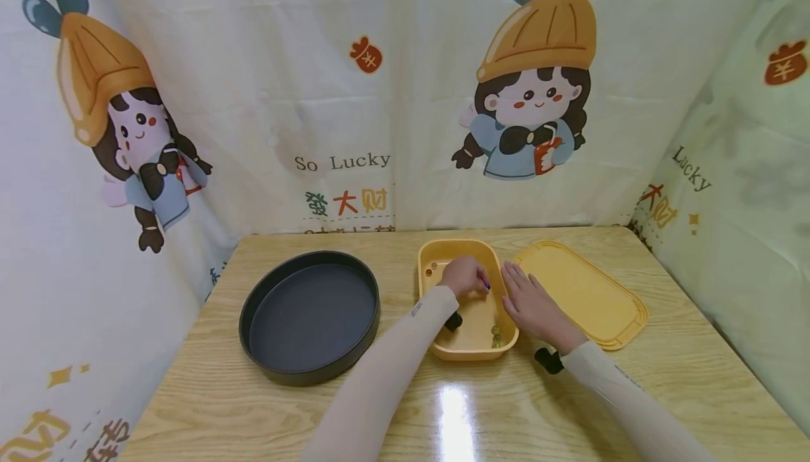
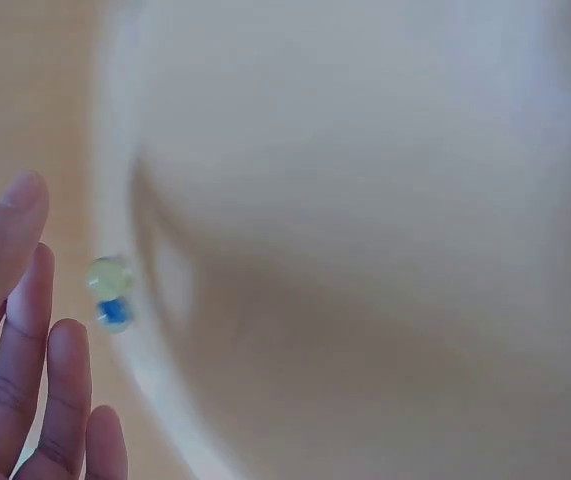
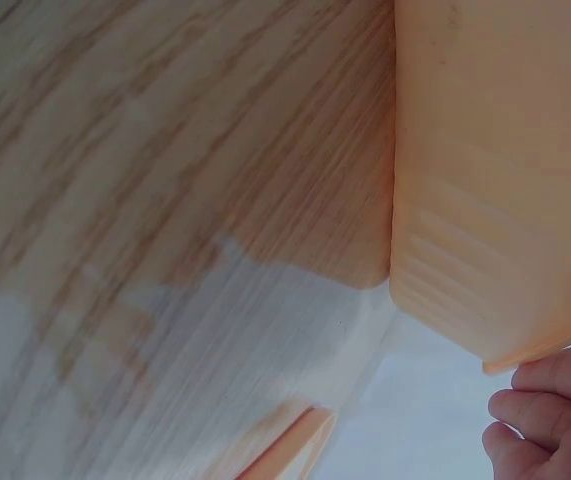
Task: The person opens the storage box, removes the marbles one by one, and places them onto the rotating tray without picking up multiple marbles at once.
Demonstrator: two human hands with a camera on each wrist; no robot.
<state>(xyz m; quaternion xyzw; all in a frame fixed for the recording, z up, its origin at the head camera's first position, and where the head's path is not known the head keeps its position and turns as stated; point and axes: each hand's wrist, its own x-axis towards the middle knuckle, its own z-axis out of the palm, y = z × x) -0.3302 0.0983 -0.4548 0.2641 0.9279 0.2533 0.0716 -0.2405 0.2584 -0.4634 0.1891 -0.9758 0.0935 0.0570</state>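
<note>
A yellow plastic box (image 1: 467, 355) stands on the table, and my left hand (image 1: 465, 276) reaches down into it. The left wrist view shows the left fingers loosely extended, apart from a yellow-green marble (image 2: 110, 277) and a blue marble (image 2: 113, 315) by the box wall. My right hand (image 1: 534, 304) lies along the box's right side with fingers straight. In the right wrist view its fingertips (image 3: 555, 370) touch the rim. Small brownish marbles (image 1: 429, 272) lie at the box's far left, and several greenish marbles (image 1: 496, 339) gather at its near right.
To the left is a round black pan (image 1: 310, 318). A yellow lid (image 1: 585, 293) lies flat on the wooden table (image 1: 493, 420) to the right of the box. A patterned curtain (image 1: 430, 131) hangs behind the table and at both sides.
</note>
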